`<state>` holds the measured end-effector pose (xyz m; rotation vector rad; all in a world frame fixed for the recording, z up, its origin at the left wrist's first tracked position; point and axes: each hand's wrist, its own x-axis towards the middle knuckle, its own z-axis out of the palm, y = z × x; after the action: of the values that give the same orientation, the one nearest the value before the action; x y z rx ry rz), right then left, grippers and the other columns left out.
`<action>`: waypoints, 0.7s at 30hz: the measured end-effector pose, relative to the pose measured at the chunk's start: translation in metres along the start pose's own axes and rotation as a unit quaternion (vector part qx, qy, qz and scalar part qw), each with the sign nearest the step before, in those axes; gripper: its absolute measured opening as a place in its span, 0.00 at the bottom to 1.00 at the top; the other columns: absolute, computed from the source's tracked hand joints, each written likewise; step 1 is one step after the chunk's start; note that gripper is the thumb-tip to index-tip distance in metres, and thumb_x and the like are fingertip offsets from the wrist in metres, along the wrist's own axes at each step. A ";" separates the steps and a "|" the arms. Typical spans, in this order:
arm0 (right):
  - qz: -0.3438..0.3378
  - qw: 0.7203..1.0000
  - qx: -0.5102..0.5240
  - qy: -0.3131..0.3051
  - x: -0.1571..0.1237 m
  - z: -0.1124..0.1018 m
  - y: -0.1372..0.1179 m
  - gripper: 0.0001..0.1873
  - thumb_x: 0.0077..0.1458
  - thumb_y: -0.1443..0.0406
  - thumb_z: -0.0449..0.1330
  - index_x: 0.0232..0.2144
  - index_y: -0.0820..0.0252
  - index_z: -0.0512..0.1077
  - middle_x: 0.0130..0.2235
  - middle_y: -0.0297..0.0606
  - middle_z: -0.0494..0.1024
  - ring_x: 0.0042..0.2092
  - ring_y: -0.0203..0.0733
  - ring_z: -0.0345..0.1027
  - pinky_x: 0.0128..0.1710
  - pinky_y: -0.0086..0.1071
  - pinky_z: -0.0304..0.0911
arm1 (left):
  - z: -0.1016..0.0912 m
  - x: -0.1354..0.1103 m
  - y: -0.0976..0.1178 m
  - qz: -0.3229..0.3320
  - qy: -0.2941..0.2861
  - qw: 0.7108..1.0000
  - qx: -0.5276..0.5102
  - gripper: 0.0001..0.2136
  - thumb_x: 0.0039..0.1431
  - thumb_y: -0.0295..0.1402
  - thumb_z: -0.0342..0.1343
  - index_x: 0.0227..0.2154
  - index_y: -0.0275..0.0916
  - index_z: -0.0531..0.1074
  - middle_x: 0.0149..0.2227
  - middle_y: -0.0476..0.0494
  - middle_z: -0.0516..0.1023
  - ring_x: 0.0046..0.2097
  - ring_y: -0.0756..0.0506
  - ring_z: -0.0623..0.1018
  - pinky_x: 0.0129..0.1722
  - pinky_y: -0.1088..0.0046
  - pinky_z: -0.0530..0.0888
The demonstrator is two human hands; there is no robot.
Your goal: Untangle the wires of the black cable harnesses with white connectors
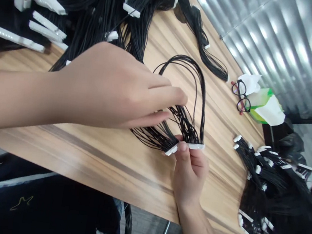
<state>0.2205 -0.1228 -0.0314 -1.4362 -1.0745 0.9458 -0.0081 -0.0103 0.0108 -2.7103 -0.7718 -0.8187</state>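
Note:
A wire harness (185,124) of thin black wires, with two white connectors (195,146) at its lower end, is held above the wooden table. My right hand (191,171) pinches the connectors between thumb and fingers, where they meet at an angle. From the left, my left hand (119,87) reaches across, its fingers and thumb closed around the wires a little above the connectors. Part of the bundle is hidden behind that hand. Some wires arch in a loop beyond the fingertips.
Piles of black wire harnesses (86,12) with white connectors cover the table's (88,150) upper left. Another pile (277,202) lies at the right. One bundle (201,42) stretches toward the glasses (241,97) and a green tissue pack (263,106). Corrugated metal (283,45) borders the far side.

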 end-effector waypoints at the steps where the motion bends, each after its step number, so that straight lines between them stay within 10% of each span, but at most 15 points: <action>1: -0.004 1.000 -0.013 -0.008 -0.001 0.001 -0.001 0.14 0.60 0.50 0.71 0.35 0.53 0.86 0.29 0.36 0.87 0.29 0.41 0.80 0.29 0.34 0.76 | 0.000 0.000 0.000 -0.009 -0.007 1.000 0.021 0.18 0.78 0.40 0.44 0.42 0.42 0.79 0.27 0.54 0.77 0.25 0.53 0.75 0.22 0.74 0.49; 6: -0.022 0.998 -0.032 -0.046 -0.002 0.002 -0.003 0.16 0.63 0.50 0.68 0.33 0.54 0.86 0.26 0.35 0.86 0.27 0.41 0.80 0.27 0.32 0.77 | -0.005 0.003 -0.001 -0.008 -0.008 0.999 0.053 0.24 0.79 0.36 0.41 0.27 0.36 0.73 0.26 0.52 0.73 0.23 0.56 0.71 0.22 0.74 0.46; 11: -0.039 0.993 -0.045 -0.100 0.000 0.002 -0.008 0.12 0.64 0.55 0.68 0.33 0.52 0.87 0.26 0.34 0.87 0.27 0.40 0.81 0.30 0.31 0.78 | -0.003 0.009 -0.001 -0.046 -0.022 0.998 -0.036 0.23 0.80 0.41 0.39 0.43 0.43 0.82 0.45 0.51 0.84 0.30 0.53 0.78 0.23 0.71 0.54; 21: -0.069 0.973 -0.042 -0.215 0.002 0.001 -0.018 0.13 0.67 0.61 0.66 0.29 0.52 0.85 0.31 0.33 0.89 0.31 0.38 0.83 0.33 0.29 0.79 | 0.014 0.004 -0.015 0.018 -0.055 0.971 -0.230 0.21 0.80 0.39 0.42 0.52 0.54 0.83 0.45 0.52 0.86 0.36 0.52 0.79 0.31 0.72 0.64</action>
<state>0.2179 -0.1201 -0.0139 -1.2311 -1.5276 1.1530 -0.0067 0.0089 0.0021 -3.1902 -0.6104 -0.9461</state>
